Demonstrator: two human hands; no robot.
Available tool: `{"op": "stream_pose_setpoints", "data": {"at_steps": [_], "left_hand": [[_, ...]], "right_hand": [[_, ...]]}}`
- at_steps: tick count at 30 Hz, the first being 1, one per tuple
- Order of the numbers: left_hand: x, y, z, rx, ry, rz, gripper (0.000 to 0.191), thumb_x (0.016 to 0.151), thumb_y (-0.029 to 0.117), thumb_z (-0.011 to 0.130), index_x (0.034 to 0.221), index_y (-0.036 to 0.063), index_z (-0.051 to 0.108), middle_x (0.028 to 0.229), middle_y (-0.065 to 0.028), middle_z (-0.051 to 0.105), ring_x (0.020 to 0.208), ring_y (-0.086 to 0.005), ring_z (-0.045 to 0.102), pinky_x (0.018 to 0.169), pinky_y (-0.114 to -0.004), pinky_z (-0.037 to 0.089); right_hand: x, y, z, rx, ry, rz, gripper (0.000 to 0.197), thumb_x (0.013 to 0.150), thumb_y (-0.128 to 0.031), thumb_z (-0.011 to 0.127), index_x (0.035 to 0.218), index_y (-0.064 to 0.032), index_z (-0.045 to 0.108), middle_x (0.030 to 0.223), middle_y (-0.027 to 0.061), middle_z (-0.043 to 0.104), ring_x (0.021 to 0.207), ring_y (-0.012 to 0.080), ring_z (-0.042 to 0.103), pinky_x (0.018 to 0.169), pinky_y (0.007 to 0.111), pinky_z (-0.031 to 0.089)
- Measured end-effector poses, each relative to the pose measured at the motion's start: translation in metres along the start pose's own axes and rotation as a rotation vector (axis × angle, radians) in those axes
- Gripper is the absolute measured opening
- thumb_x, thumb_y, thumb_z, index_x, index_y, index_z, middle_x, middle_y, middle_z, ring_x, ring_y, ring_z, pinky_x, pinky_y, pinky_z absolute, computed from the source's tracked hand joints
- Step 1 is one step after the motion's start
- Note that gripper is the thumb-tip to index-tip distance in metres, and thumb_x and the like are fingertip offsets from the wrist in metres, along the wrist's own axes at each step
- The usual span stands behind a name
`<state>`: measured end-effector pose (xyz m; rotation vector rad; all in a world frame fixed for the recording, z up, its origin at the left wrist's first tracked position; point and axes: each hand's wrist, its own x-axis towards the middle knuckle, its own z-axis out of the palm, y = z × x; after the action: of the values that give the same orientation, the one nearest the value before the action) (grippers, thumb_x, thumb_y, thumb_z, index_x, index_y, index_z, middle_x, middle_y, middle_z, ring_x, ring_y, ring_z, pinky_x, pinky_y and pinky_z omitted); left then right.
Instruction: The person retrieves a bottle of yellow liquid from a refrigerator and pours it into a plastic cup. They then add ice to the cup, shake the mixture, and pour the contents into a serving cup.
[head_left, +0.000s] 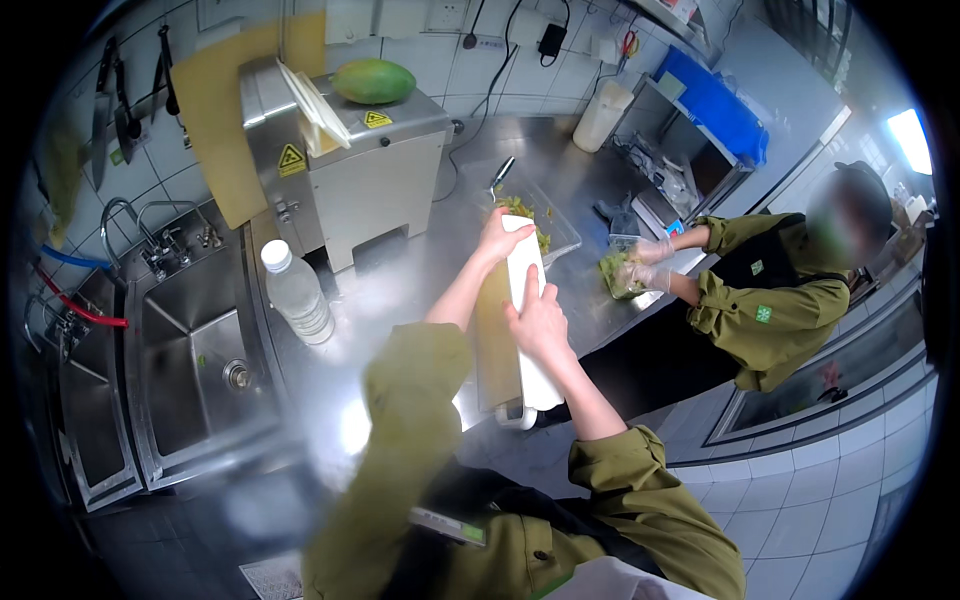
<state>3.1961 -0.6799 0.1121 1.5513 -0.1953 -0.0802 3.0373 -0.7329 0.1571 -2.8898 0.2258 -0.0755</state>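
Before me, a long white plastic board or tray (534, 375) is tilted over a pale yellow cutting board (498, 337). My left hand (499, 241) grips its far end, thumb on top. Lower down, my right hand (538, 324) lies against the white surface with its index finger stretched forward; whether it grips is unclear. Just beyond is a clear plastic tray (571, 234) of chopped green and yellow pieces (521, 206), partly hidden by the white board. A utensil with a dark, shiny handle (504, 172) stands in that tray.
On the right, a co-worker's gloved hands (651, 262) hold a clear bag of green pieces (619, 276). A capped plastic bottle (300, 296) stands at left, beside a steel sink (202, 360). A green mango-like fruit (373, 81) rests on a steel machine (375, 172). Knives (105, 112) hang left.
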Motion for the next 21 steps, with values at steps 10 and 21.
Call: {"op": "stream_pose_setpoints", "data": {"at_steps": [10, 21], "left_hand": [[0.017, -0.025, -0.008, 0.070, 0.263, 0.037, 0.041, 0.070, 0.031, 0.065, 0.093, -0.0010, 0.052, 0.086, -0.0169, 0.057, 0.081, -0.0285, 0.056, 0.072, -0.035, 0.043], [-0.151, 0.070, -0.222, 1.174, 1.127, 0.519, 0.042, 0.067, 0.024, 0.066, 0.102, 0.0059, 0.053, 0.106, -0.0152, 0.049, 0.100, -0.0331, 0.044, 0.086, -0.040, 0.035]], "right_hand": [[0.018, 0.012, -0.017, 0.090, -0.117, -0.163, 0.071, 0.080, -0.037, 0.050, 0.131, -0.0016, 0.016, 0.122, 0.0237, 0.032, 0.105, 0.0369, 0.045, 0.084, 0.041, 0.040], [-0.106, 0.140, 0.056, 0.871, 0.341, 0.046, 0.027, 0.079, -0.013, 0.050, 0.098, 0.0046, 0.045, 0.081, 0.0100, 0.052, 0.074, 0.0162, 0.050, 0.065, 0.029, 0.040]]}}
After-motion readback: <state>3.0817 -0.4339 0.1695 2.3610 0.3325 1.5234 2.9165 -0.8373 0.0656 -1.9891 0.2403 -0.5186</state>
